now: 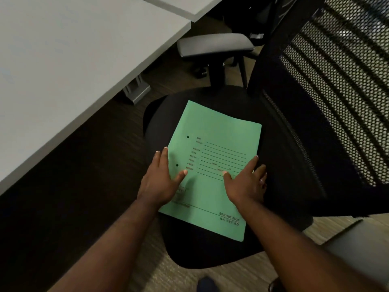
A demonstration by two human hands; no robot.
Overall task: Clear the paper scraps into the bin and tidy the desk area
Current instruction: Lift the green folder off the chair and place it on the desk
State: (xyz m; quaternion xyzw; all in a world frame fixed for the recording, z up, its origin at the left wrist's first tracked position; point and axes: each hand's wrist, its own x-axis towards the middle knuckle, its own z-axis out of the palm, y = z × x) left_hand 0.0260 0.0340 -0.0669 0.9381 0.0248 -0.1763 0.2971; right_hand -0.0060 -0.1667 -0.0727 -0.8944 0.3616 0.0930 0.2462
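While the pale grey surface (63, 60) is standing off to the left, a flat green paper file folder (214, 144) is lying on the black office chair seat (280, 165). Left hand (162, 178) and right hand (246, 182) are pressing flat on it, fingers spread, gripping nothing. Its corner is reading "SPRING FILE".

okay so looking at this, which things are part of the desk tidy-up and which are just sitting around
In use: green file folder, left hand and right hand flat on it, chair seat under it.

Just there: white desk, grey armrest, mesh chair back. No bin or scraps visible.

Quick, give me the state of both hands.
Left hand: open, flat on the green folder.
Right hand: open, flat on the same folder.
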